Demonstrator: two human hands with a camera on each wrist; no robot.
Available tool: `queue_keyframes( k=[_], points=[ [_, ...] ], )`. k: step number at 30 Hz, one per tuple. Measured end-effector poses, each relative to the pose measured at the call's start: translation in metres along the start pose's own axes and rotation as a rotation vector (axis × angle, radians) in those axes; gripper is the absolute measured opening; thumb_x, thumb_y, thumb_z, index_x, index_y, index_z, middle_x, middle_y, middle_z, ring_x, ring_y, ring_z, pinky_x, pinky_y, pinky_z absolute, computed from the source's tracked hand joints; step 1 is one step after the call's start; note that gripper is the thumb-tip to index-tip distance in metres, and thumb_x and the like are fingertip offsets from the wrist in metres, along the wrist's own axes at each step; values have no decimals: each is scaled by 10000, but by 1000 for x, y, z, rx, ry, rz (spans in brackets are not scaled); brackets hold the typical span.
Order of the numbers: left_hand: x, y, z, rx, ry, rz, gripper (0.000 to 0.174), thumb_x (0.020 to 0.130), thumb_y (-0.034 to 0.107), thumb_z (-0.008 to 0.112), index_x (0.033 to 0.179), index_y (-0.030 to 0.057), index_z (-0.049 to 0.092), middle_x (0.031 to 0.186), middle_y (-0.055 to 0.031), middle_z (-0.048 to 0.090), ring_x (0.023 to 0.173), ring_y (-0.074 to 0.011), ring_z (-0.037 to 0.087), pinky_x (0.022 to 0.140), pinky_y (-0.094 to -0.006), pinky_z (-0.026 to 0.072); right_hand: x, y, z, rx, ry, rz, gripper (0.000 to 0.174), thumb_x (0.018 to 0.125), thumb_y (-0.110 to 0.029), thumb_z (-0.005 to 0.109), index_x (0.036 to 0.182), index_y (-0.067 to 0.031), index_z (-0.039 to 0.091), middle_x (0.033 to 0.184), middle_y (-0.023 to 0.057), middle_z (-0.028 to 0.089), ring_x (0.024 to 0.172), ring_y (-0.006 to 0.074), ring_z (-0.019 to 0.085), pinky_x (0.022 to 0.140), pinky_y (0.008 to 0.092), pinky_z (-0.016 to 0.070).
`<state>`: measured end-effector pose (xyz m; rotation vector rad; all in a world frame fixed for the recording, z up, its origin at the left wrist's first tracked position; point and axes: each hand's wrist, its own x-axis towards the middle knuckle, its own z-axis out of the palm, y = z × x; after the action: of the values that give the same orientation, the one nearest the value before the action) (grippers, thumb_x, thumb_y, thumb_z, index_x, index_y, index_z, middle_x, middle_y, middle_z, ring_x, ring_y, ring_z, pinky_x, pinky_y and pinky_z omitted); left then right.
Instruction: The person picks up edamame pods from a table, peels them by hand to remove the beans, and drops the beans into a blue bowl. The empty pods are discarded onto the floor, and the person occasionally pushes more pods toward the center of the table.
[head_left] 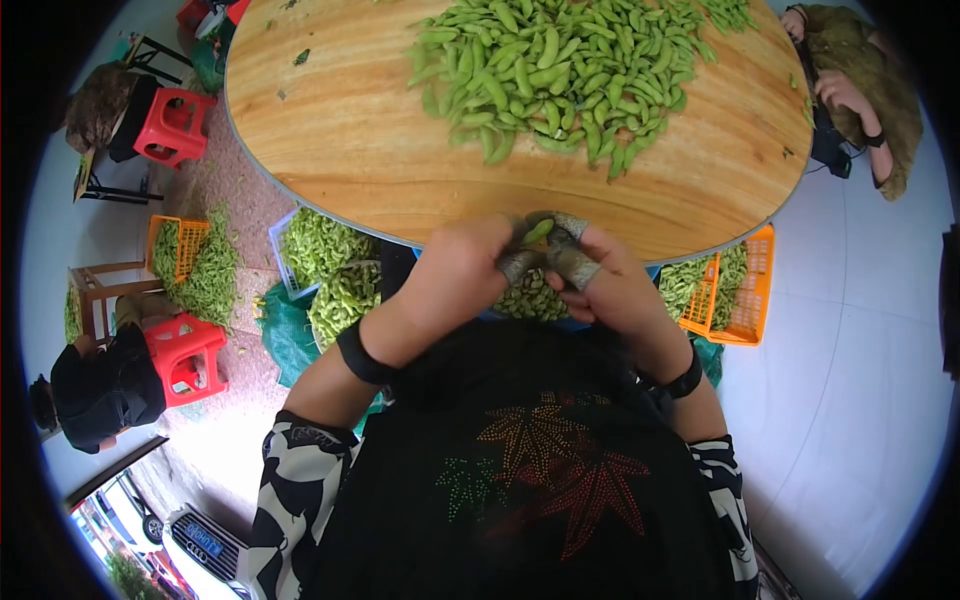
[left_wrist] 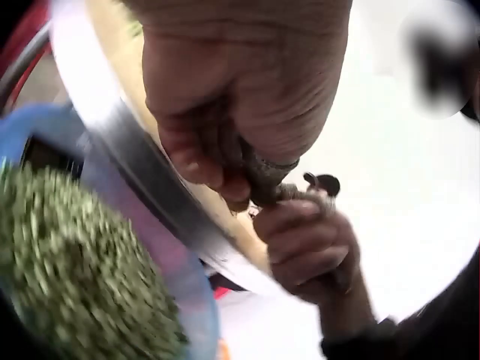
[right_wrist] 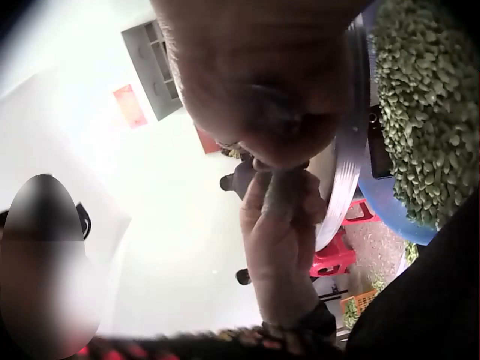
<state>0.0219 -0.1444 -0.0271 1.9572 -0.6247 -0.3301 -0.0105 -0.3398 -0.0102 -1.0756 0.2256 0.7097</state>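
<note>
Over the near edge of the table, my left hand (head_left: 462,265) and right hand (head_left: 612,280) meet fingertip to fingertip. Between them they pinch a green soybean pod (head_left: 538,233), one at each side of it. Grey wrappings cover the thumb and some fingertips of both hands. A loose heap of pods (head_left: 560,75) lies farther back on the wooden table (head_left: 350,130). Under the hands, shelled green beans (left_wrist: 82,262) fill a blue basin (left_wrist: 201,300) below the table rim. Both wrist views hide the pod behind the fingers.
Pods fill a pale crate (head_left: 290,265) at the left and an orange basket (head_left: 765,290) at the right. Red stools (head_left: 175,125) stand at the left with seated people. Another person (head_left: 870,100) sits at the table's right side. A dark phone-like object (right_wrist: 379,146) lies in the basin.
</note>
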Motion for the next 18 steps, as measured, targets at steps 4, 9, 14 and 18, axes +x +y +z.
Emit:
queue_keyframes(
  k=[4, 9, 14, 18],
  points=[
    [-1, 2, 6, 689, 214, 309, 99, 687, 17, 581, 766, 45, 529, 684, -135, 551, 602, -297, 581, 522, -389, 469, 6, 11, 0, -174, 66, -135, 260, 923, -115, 493, 1180, -98, 527, 738, -14, 532, 493, 53, 421, 429, 195, 355],
    [-2, 17, -11, -580, -161, -444, 155, 944, 153, 519, 877, 30, 583, 727, -23, 590, 561, -116, 524, 515, -265, 432, -8, 8, -3, -138, 1, -95, 305, 927, -133, 512, 1231, -103, 516, 747, -11, 550, 495, 44, 425, 431, 185, 348],
    [-8, 3, -5, -824, -199, -486, 171, 961, 160, 491, 930, 33, 601, 746, -1, 593, 612, -81, 529, 572, -238, 437, -13, 8, -10, -222, 38, -126, 362, 914, -166, 567, 1265, -93, 512, 752, 24, 575, 516, 76, 458, 457, 227, 387],
    [-9, 16, -4, -298, -190, -219, 116, 814, 33, 539, 920, -2, 573, 758, -103, 591, 687, -222, 588, 626, -335, 462, 2, 17, -12, -1035, 355, -747, 401, 798, -176, 671, 1153, -30, 555, 815, 149, 606, 634, 276, 569, 566, 382, 469]
  ],
)
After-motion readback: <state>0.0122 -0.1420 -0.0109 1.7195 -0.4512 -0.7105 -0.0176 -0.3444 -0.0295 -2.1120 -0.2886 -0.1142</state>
